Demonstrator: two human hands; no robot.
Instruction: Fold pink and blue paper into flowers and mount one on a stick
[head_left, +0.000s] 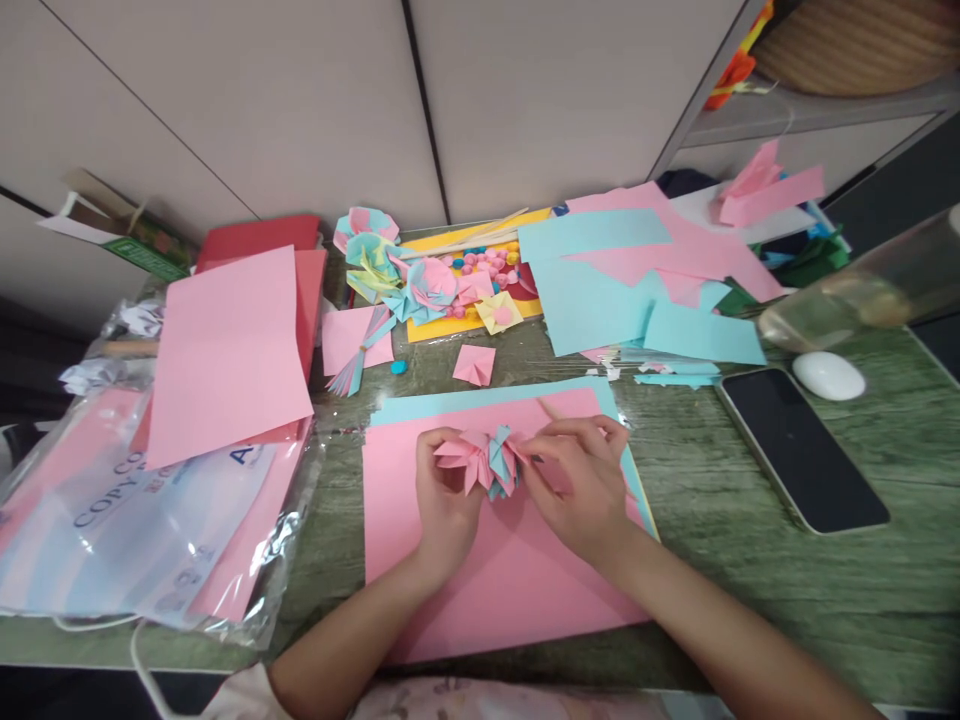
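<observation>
Between my two hands is a folded paper flower point(480, 460) with pointed pink petals and a light blue part near its middle. My left hand point(448, 505) is closed around its left side. On the right, my right hand point(581, 480) pinches the tip of a pink petal between thumb and fingers. Both hands are above a stack of pink paper point(480, 600), with light blue sheets point(420, 402) showing beneath its far edge. A small folded pink square point(474, 365) lies just beyond the stack.
Folded flowers point(431, 285) and small pink balls point(487, 262) lie at the back. Blue paper pieces point(592, 300) spread to their right. A phone point(802, 450), a white oval object point(829, 376) and a clear bottle point(862, 285) are at right; a plastic paper pack point(150, 520) is at left.
</observation>
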